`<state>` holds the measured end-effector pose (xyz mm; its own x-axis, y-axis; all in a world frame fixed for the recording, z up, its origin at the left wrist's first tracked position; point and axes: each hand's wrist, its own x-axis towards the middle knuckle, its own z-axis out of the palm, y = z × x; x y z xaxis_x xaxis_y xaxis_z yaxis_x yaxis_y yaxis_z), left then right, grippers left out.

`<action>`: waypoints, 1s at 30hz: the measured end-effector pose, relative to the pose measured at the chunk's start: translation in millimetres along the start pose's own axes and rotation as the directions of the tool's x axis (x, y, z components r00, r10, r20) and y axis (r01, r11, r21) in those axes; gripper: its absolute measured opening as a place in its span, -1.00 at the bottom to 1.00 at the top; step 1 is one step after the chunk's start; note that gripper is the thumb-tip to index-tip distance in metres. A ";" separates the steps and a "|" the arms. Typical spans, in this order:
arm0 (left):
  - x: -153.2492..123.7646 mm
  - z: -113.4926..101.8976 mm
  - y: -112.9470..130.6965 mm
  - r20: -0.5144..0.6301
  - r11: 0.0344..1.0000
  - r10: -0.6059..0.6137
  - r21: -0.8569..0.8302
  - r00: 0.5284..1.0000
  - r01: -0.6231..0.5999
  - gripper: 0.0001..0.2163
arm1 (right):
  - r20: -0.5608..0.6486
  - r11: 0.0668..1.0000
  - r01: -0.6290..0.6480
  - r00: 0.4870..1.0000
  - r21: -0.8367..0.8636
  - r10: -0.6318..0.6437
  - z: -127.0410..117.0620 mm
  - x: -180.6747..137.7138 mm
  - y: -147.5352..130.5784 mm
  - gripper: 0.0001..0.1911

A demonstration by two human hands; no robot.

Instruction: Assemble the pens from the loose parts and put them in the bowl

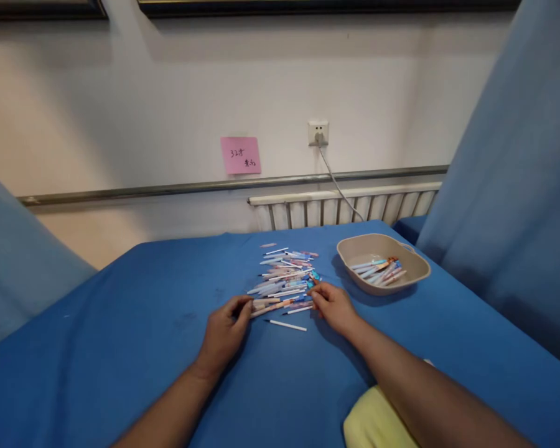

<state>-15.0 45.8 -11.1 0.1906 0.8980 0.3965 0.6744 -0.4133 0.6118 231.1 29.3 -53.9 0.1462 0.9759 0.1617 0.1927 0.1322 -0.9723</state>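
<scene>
Pens and pen parts lie in a loose pile (280,277) in the middle of the blue-covered table, mostly white, pale blue and pink. My left hand (224,326) is at the pile's near left side, thumb and fingers closed on the end of a peach-coloured pen (273,308) with an orange part toward its right end. At the right side of the pile my right hand (333,305) has its fingertips pinched together. What lies between them is too small to tell. A white refill with a dark tip (287,325) lies apart, just in front of the pile.
A beige basin (420,272) holding several pens (378,272) stands right of the pile on the blue cloth (121,348). Behind the table are a radiator (345,202), a plugged-in cable (338,186) and a pink note (241,155). Blue curtains (504,186) hang at both sides.
</scene>
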 end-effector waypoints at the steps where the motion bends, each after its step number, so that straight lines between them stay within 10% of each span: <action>1: 1.0 1.6 1.4 0.047 0.999 0.035 -0.001 0.998 -0.035 -0.74 | -0.002 1.000 -0.001 1.000 0.014 0.001 -0.5 -0.7 -0.8 -0.78; 12: -11.8 9.3 24.2 0.465 0.921 0.341 0.008 0.817 -0.389 -0.82 | -0.111 0.999 -0.032 0.993 0.027 0.034 -17.2 5.8 4.4 -0.68; 16: -12.7 11.3 26.3 0.535 0.915 0.336 0.010 0.775 -0.403 -0.82 | -0.003 0.978 0.035 0.999 -0.204 -0.036 -12.4 -4.7 0.7 -0.78; 21: -22.6 11.6 29.1 0.550 0.917 0.268 0.107 0.791 -0.385 -0.87 | 0.188 0.865 0.198 0.975 -0.461 -0.122 -7.7 -18.1 -13.4 -0.75; 30: -18.6 1.7 22.1 0.382 0.956 0.184 0.143 0.906 -0.255 -0.88 | 0.290 0.867 0.260 0.946 -0.424 -0.142 -4.3 -33.7 -29.0 -0.80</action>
<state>-2.4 20.3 -6.1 0.5692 0.7949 0.2102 0.6985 -0.6024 0.3863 224.8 -8.1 -30.4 -0.1705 0.9551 0.2422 0.6168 0.2952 -0.7297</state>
